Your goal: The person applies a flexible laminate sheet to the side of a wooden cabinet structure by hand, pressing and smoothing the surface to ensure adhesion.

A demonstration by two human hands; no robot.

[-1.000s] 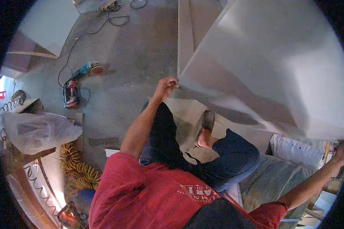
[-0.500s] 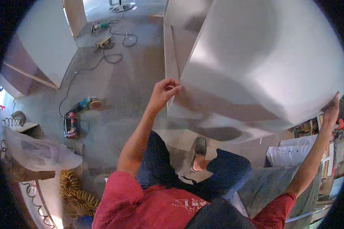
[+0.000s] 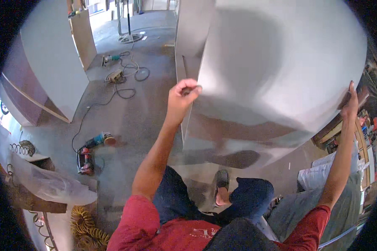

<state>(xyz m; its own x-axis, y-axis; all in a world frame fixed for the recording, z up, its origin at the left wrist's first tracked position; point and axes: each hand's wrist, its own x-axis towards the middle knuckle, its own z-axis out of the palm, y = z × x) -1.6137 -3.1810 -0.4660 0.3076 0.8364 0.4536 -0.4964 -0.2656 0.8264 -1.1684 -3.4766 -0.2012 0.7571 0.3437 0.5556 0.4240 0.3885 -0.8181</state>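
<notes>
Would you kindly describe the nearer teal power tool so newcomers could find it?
Find the floor left of the large white panel. Below and left of the left hand, the teal tool lies beside a red one; its round brownish disc sets it apart.

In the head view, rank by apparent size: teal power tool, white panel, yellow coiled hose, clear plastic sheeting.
1. White panel
2. Clear plastic sheeting
3. Yellow coiled hose (visible part)
4. Teal power tool
</notes>
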